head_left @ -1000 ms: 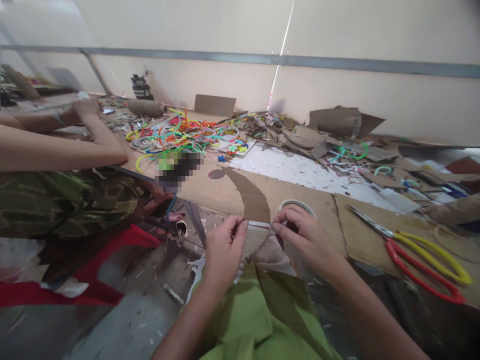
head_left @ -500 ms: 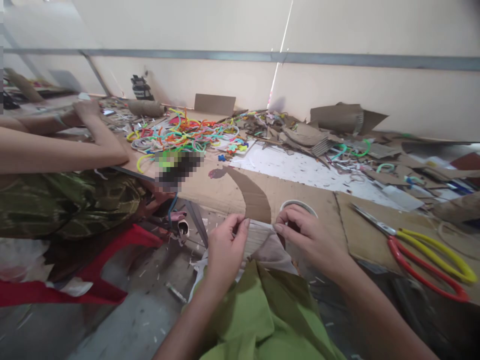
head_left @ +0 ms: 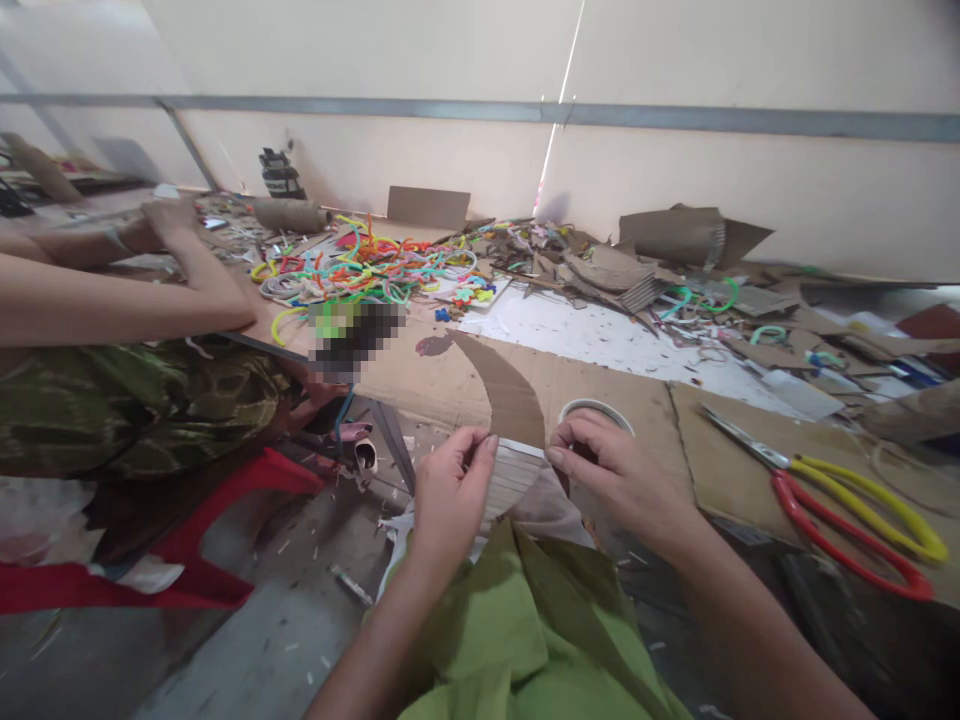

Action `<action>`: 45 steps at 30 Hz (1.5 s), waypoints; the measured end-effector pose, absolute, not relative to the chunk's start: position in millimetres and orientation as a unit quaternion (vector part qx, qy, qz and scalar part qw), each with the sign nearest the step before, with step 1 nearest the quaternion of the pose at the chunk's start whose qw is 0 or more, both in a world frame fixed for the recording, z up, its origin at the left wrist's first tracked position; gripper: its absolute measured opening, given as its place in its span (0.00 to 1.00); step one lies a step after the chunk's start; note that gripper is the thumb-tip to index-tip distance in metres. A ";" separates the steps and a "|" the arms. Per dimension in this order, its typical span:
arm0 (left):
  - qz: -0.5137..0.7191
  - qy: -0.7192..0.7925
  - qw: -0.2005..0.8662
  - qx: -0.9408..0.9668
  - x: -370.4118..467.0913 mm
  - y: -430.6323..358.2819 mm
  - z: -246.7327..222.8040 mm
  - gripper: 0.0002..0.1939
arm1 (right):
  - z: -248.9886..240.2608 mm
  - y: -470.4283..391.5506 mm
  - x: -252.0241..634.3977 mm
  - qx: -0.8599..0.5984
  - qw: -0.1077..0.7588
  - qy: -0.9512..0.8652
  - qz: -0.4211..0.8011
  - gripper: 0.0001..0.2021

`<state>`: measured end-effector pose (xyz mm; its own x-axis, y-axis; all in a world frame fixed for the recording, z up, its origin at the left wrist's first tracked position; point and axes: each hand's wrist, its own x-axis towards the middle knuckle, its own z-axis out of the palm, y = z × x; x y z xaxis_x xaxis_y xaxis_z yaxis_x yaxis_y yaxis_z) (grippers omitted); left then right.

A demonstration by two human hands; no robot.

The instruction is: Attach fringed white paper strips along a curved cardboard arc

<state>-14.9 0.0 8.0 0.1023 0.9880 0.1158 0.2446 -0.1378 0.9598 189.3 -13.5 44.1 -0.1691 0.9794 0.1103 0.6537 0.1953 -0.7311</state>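
Observation:
My left hand (head_left: 452, 490) is closed, thumb and forefinger pinched at the left end of a narrow white strip (head_left: 520, 450). At the strip's right end my right hand (head_left: 600, 460) pinches in the same way. The strip lies along the wide lower edge of a curved brown cardboard piece (head_left: 511, 390), which tapers to a point away from me. Below the strip, over my lap, is a paler ribbed piece (head_left: 511, 487). Just behind my right hand stands a white-rimmed round object (head_left: 600, 408), partly hidden by the fingers.
Scissors (head_left: 784, 462) with red and yellow handles lie on cardboard at the right. Colourful pipe cleaners (head_left: 375, 265) are heaped at the back left. Cardboard scraps (head_left: 607, 275) cover the back. A co-worker's arm (head_left: 135, 300) rests on the table at the left, above a red chair (head_left: 217, 525).
The white strip shows more plainly along the cardboard's lower edge. Both hands keep their pinch in nearly the same place, and the view has shifted slightly.

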 end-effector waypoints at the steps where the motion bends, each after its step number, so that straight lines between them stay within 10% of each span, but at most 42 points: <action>1: 0.443 0.505 0.421 0.610 -15.1 0.0 8.5 0.14 | 44.0 -13.7 189.2 -0.571 0.297 -0.715 0.273 0.14; 45: 0.478 0.414 0.604 0.485 -6.8 8.6 9.1 0.14 | 40.3 -10.0 194.0 -0.574 0.353 -0.648 0.354 0.10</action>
